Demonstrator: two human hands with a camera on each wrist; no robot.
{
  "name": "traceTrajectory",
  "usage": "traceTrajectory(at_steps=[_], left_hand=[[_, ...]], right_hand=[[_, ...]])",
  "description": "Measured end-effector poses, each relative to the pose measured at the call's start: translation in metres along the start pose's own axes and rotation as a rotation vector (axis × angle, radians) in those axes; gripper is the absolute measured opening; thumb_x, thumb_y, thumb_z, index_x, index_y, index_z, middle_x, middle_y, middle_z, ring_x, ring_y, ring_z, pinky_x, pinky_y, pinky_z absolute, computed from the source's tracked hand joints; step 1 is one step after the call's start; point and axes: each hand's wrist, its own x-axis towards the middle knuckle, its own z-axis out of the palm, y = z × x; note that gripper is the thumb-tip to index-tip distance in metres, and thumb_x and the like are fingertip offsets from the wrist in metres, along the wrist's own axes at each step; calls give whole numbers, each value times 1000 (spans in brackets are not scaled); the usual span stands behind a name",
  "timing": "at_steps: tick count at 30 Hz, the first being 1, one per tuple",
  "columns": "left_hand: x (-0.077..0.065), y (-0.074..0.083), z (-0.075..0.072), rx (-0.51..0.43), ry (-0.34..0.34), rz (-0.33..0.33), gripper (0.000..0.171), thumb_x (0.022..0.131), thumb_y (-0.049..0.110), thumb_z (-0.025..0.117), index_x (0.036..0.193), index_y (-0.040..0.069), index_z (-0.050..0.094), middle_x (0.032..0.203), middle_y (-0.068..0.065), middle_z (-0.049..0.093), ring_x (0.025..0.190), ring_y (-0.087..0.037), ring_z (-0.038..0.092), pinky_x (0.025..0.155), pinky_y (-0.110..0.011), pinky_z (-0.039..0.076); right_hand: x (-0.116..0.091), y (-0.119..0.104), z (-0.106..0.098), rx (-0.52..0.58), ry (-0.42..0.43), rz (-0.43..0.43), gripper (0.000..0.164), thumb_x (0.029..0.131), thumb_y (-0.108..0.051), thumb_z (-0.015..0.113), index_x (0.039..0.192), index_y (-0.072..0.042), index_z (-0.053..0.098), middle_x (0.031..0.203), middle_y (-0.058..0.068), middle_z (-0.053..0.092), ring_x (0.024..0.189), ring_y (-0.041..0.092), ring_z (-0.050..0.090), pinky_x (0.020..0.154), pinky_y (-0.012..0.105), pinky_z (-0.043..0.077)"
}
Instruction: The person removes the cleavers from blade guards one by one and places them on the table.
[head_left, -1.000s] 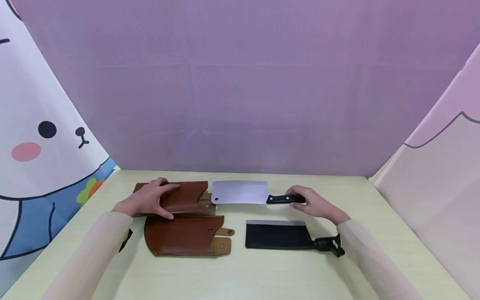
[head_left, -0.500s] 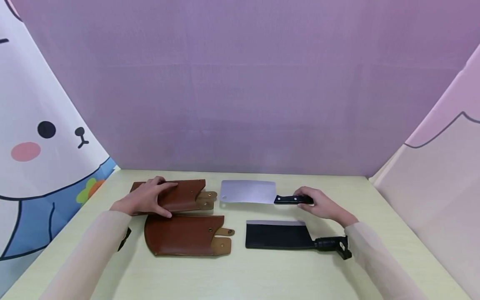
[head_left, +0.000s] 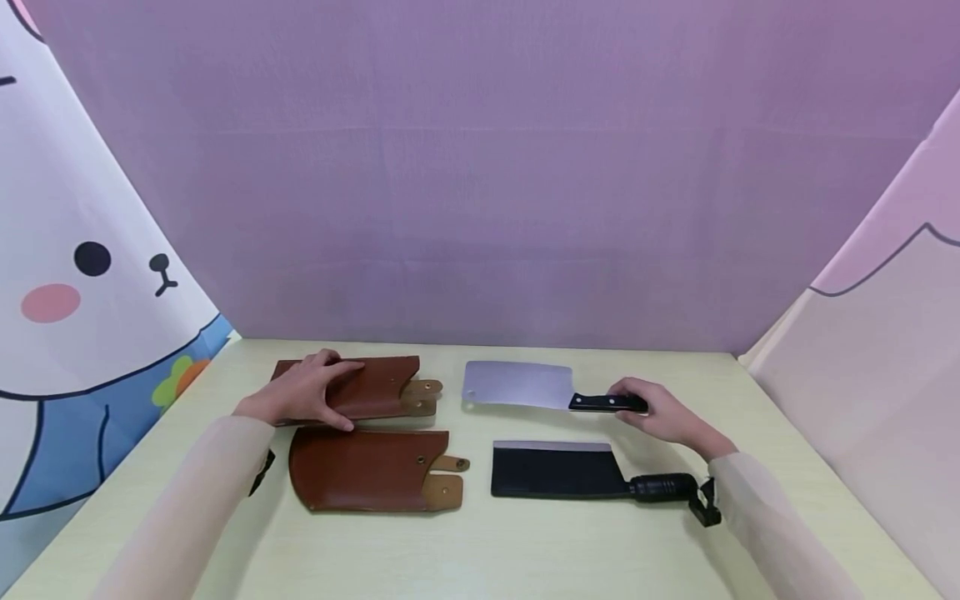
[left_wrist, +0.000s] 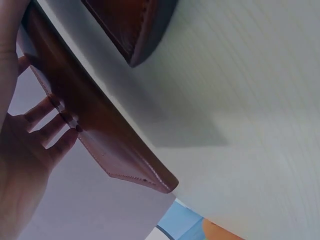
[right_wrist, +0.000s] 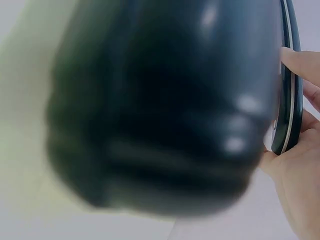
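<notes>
A brown leather knife sheath (head_left: 386, 387) lies at the back left. My left hand (head_left: 307, 392) grips it across its width, thumb at the near edge; in the left wrist view the fingers (left_wrist: 62, 145) hold its far edge. To the right, a cleaver (head_left: 517, 383) with a shiny blade points left, apart from the sheath. My right hand (head_left: 663, 412) pinches the end of its black riveted handle (head_left: 607, 403). The right wrist view shows that handle (right_wrist: 290, 100) between thumb and fingers.
Nearer me, a second brown sheath (head_left: 367, 471) lies at left, its tan snap straps toward the right. Beside it lies a black-bladed cleaver (head_left: 555, 473); its round handle (right_wrist: 165, 100) fills much of the right wrist view. A purple backdrop (head_left: 480, 208) rises behind the table.
My right hand has moved right with the shiny cleaver, widening the gap to the far sheath. My left hand and that sheath have shifted a little, first left, then right.
</notes>
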Motion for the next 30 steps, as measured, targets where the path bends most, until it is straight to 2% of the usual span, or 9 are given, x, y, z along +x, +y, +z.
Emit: traceTrajectory(at_steps=[7,16,30], left_hand=[[6,6,4,2,-7,10,98,56,66,73,137,19,43,129,-19,39,112,-35,42,88,-55,37],[15,16,7,13,17,37,96,57,61,76,137,19,43,130,-20,39,113,-36,42,90,-55,37],[29,27,13,21,-9,32,99,57,64,74,139,18,40,132,-21,38,115,-38,42,92,-57,34]], right_hand=[[-11,5,-4,-15,12,35,20,80,-3,66,99,-4,61,90,2,63,83,10,57,75,32,47],[-20,13,-5,-45,-15,95,22,80,-6,66,102,-3,61,95,3,64,89,18,59,80,37,47],[-25,16,-11,-47,-27,132,20,80,-6,65,100,-4,61,92,-1,63,86,10,57,78,34,46]])
